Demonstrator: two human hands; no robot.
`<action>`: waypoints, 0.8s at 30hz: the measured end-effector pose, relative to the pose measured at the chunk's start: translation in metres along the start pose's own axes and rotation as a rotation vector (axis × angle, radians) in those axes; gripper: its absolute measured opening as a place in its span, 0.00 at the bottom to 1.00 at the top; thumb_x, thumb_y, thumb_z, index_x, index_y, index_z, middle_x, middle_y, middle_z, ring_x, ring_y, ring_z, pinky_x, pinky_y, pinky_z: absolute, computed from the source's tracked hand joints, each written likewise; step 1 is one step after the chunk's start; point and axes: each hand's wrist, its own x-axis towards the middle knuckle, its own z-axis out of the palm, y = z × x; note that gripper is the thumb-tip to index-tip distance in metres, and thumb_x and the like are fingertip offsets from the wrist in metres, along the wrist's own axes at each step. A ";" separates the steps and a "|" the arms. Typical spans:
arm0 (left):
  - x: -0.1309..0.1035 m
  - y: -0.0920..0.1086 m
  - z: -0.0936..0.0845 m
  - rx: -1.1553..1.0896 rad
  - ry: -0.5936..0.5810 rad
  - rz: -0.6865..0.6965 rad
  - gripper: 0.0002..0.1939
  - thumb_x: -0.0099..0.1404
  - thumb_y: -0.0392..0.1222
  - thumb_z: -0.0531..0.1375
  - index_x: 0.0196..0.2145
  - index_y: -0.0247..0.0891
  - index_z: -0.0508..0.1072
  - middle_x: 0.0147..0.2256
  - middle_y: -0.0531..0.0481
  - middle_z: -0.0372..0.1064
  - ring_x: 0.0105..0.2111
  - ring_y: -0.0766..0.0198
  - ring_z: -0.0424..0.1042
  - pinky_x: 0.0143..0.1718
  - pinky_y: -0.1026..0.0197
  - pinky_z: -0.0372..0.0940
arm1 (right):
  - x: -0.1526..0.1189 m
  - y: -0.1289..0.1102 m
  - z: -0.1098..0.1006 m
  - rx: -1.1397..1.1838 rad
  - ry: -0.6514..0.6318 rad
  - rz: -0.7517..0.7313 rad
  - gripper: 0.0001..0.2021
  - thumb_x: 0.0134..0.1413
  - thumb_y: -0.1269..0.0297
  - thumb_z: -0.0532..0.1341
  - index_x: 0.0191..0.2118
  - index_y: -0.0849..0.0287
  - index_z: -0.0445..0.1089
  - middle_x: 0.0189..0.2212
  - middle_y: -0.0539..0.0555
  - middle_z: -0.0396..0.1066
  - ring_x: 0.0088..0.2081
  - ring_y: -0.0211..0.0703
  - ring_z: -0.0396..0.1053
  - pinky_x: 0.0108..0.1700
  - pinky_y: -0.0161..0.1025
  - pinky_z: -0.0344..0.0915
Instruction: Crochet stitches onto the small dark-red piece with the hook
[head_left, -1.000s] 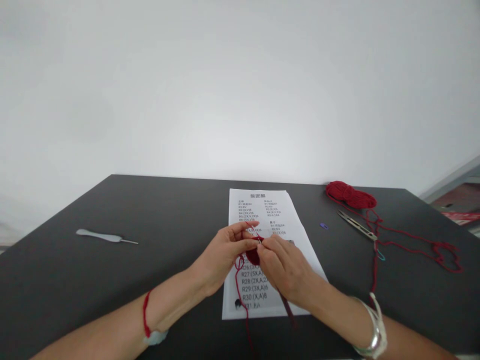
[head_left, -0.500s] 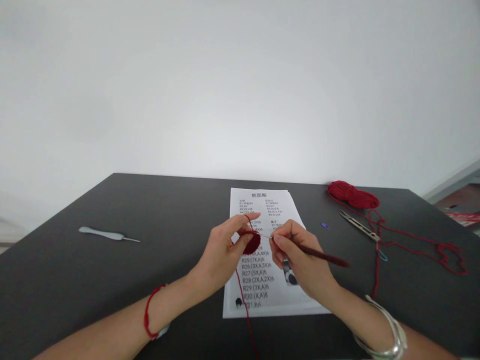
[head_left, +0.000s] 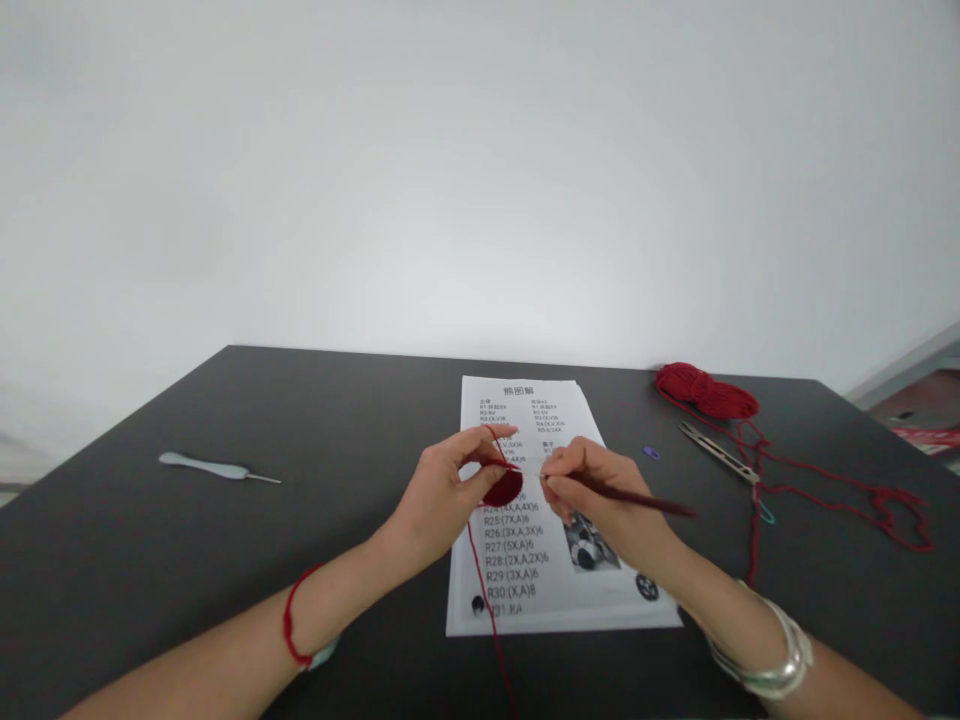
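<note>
My left hand (head_left: 450,487) pinches a small dark red crochet piece (head_left: 504,487) between thumb and fingers, with its index finger stretched out to the right. A strand of red yarn (head_left: 478,572) passes over that finger and hangs down across the paper to the table's front. In my right hand (head_left: 592,488) is a crochet hook (head_left: 637,500) with a dark reddish-brown handle, held like a pen. Its thin metal shaft points left to the upper edge of the piece; whether the tip sits in a stitch is too small to tell. Both hands are above the printed pattern sheet (head_left: 510,622).
A grey-handled crochet hook (head_left: 206,465) lies on the dark table (head_left: 360,410) at left. On the right are a red yarn skein (head_left: 705,390), thread snips (head_left: 718,452), a purple stitch marker (head_left: 651,453), a turquoise marker (head_left: 766,513) and loose yarn (head_left: 892,510). A white wall stands behind.
My right hand has shifted slightly and turned, uncovering more of the printed picture on the sheet. The hanging yarn below my left hand has moved a little left. Both grips stay the same.
</note>
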 end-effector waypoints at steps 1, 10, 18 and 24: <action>-0.001 0.000 0.001 -0.053 -0.008 -0.024 0.04 0.56 0.32 0.58 0.26 0.37 0.71 0.35 0.48 0.74 0.40 0.60 0.71 0.42 0.58 0.63 | 0.002 0.002 0.001 0.155 -0.020 0.054 0.04 0.53 0.67 0.60 0.29 0.57 0.63 0.19 0.46 0.63 0.19 0.33 0.58 0.20 0.32 0.55; -0.007 0.002 0.016 -0.641 -0.038 -0.305 0.26 0.52 0.33 0.65 0.50 0.37 0.70 0.24 0.58 0.67 0.23 0.70 0.66 0.28 0.63 0.61 | -0.006 0.023 0.016 -0.693 0.077 -0.561 0.06 0.58 0.74 0.55 0.35 0.55 0.62 0.27 0.50 0.65 0.28 0.39 0.63 0.29 0.37 0.62; 0.001 0.002 0.006 -0.879 -0.117 -0.436 0.22 0.47 0.28 0.66 0.43 0.34 0.75 0.27 0.54 0.68 0.27 0.71 0.67 0.34 0.66 0.62 | -0.001 0.012 0.007 -0.404 0.017 -0.486 0.08 0.58 0.75 0.55 0.38 0.53 0.61 0.31 0.49 0.65 0.27 0.36 0.64 0.27 0.33 0.63; 0.006 0.000 -0.004 -0.826 -0.171 -0.369 0.21 0.48 0.28 0.65 0.42 0.35 0.76 0.26 0.55 0.65 0.24 0.73 0.63 0.27 0.68 0.59 | -0.003 0.005 -0.002 -0.065 0.058 -0.156 0.03 0.53 0.71 0.60 0.31 0.56 0.66 0.29 0.48 0.65 0.24 0.33 0.60 0.24 0.31 0.58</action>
